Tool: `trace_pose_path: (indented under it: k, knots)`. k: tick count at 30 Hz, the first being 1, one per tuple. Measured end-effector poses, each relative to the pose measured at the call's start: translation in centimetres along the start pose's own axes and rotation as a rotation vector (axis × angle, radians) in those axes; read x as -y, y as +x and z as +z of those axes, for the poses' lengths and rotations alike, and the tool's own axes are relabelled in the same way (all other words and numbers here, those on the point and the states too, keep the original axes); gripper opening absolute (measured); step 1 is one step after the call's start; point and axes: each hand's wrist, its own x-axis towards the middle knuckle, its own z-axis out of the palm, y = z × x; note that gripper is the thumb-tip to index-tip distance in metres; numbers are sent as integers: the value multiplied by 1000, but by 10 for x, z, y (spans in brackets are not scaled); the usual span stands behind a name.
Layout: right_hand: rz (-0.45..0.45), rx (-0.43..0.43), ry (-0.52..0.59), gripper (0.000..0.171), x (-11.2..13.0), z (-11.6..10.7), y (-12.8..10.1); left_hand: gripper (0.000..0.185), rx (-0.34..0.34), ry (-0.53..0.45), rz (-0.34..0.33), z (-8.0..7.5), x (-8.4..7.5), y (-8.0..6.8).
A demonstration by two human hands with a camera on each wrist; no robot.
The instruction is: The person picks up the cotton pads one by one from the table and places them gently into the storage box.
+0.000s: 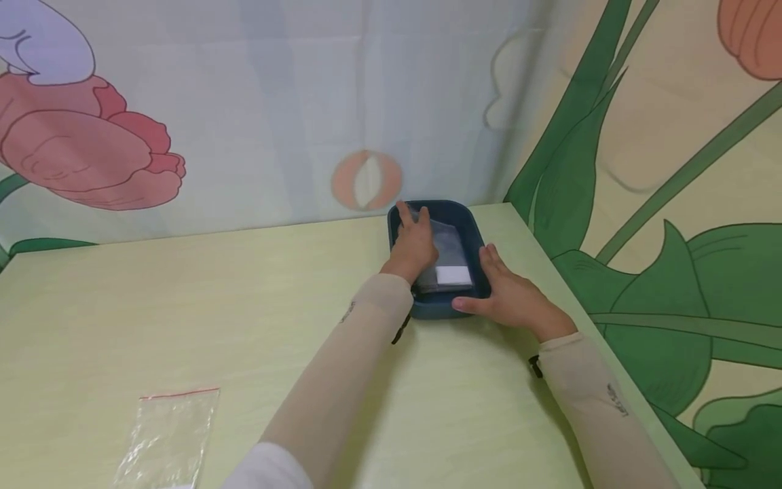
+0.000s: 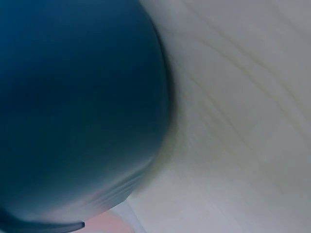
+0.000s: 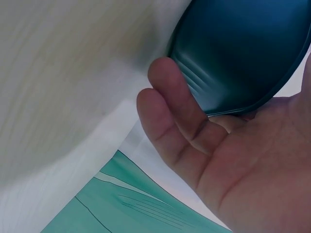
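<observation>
Here, pale green table (image 1: pixel 183 305) meets flowered curtain (image 1: pixel 275 102).

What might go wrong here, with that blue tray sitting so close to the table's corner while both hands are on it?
The blue tray sits near the table's far right corner, so a push could perhaps slide it off the edge. The left hand presses a clear plastic bag inside the tray; the slick bag may slip or crumple. The right hand only rests along the tray's side, so it may not steady it much.
</observation>
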Motion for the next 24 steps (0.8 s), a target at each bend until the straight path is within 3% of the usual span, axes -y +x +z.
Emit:
trace_pose_path:
  k: [7,13,18,24]
  knots:
    - [8,14,10,128,2,6,4,80,-61,68,22,1,6,-2]
    - [-12,6,-2,127,1,5,8,68,-40,83,121,-20,17,-14]
    - [-17,11,-10,127,-3,4,10,60,-30,59,161,-52,32,-41]
    - [-9,12,-25,127,-12,-2,9,59,35,55,165,-85,58,-86]
